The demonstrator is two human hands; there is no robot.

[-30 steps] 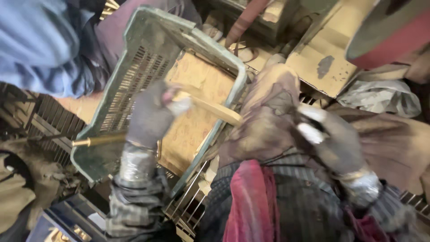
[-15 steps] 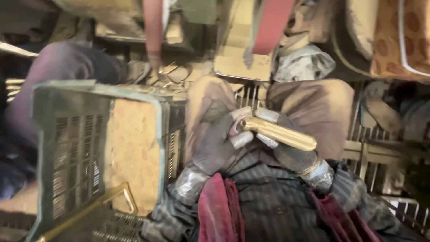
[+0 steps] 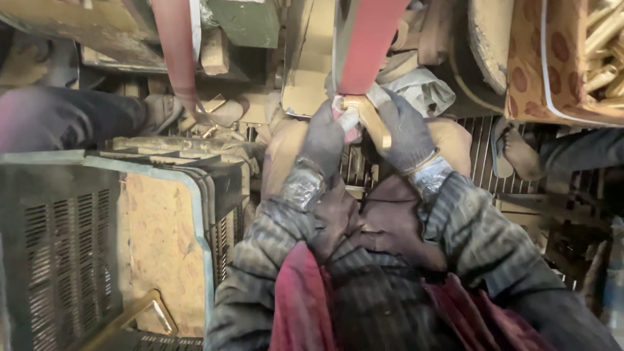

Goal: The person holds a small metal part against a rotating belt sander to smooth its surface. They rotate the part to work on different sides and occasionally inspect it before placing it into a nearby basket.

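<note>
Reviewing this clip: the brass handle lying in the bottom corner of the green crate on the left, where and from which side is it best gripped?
Probably by the straight bar of the brass handle, coming from above through the crate's open top. The bar lies slanted across the corner with its bent end free, and the crate walls block a sideways reach. Both gloved hands, left hand and right hand, are busy at the red belt.

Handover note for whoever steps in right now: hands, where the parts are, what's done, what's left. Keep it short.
Left hand: gloved, gripping the near end of the brass piece.
Right hand: gloved, closed around the same piece from the other side.
The piece is pressed up against the red belt, over the person's knees.
Green crate sits at the left with one more brass piece in its near corner.
Basket at upper right holds a pile of brass pieces.
Done: one piece out and at the belt. Left: apparently the piece in the crate.
</note>
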